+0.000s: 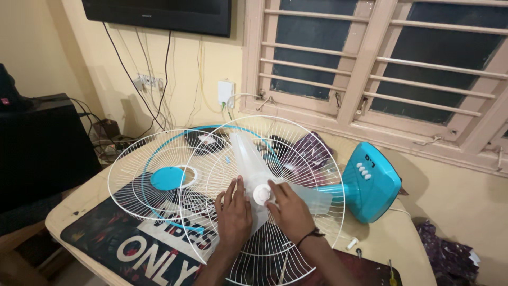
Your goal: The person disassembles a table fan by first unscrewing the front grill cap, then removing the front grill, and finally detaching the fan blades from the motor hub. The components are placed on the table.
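A home room — wall-mounted television (159, 13), barred wooden window (381, 58), cloth-covered table (95, 212) by cream walls.

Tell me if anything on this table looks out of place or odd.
The fan is in pieces, lying on its side. Its front grille lies loose to the left, apart from the rear grille. Both hands, left and right, rest on the translucent blade. Nothing looks spilled or broken.

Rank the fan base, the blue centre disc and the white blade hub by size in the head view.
1. fan base
2. blue centre disc
3. white blade hub, smallest, between both hands
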